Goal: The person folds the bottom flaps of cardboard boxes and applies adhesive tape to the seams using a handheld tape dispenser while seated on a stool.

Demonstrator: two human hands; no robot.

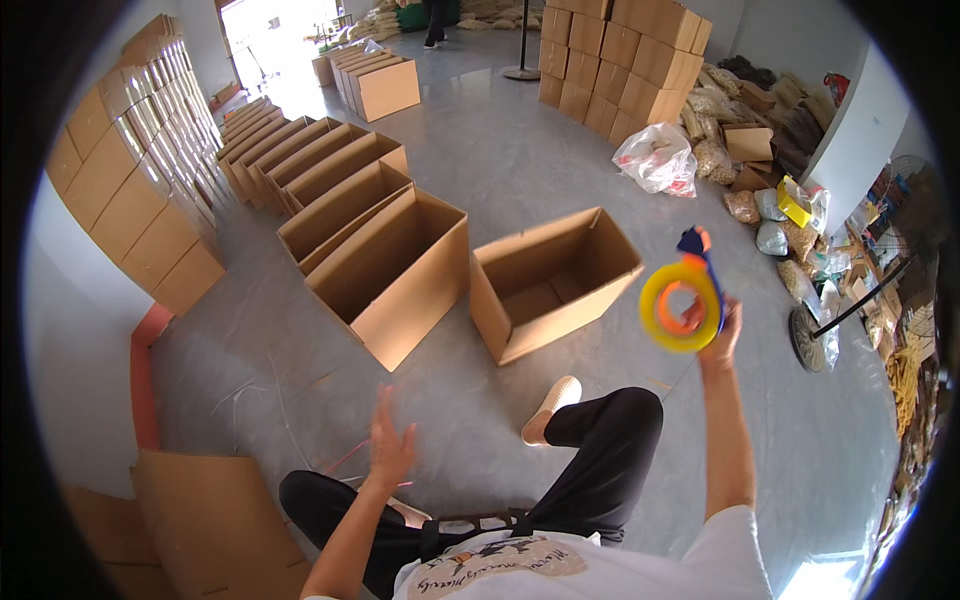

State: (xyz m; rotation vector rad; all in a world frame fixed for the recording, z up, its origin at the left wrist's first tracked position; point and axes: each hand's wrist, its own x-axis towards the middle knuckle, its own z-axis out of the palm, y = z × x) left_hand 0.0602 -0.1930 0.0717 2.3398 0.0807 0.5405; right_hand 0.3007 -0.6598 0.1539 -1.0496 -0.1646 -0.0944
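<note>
My right hand [718,335] is raised at the right and grips a tape dispenser [685,295] with a yellow roll, an orange core and a blue handle. My left hand [390,440] hangs empty at lower centre, fingers spread, above the grey floor. An open brown cardboard box [550,280] stands just ahead of my raised right knee and white shoe [552,408]. To its left a larger open box [395,275] leads a row of open boxes running back.
Flattened cardboard [215,520] lies at lower left. Stacked closed boxes line the left wall [135,170] and the far centre-right [620,55]. Plastic bags [657,158] and packed goods pile up at the right. A fan stand [815,335] sits right. A person stands far off.
</note>
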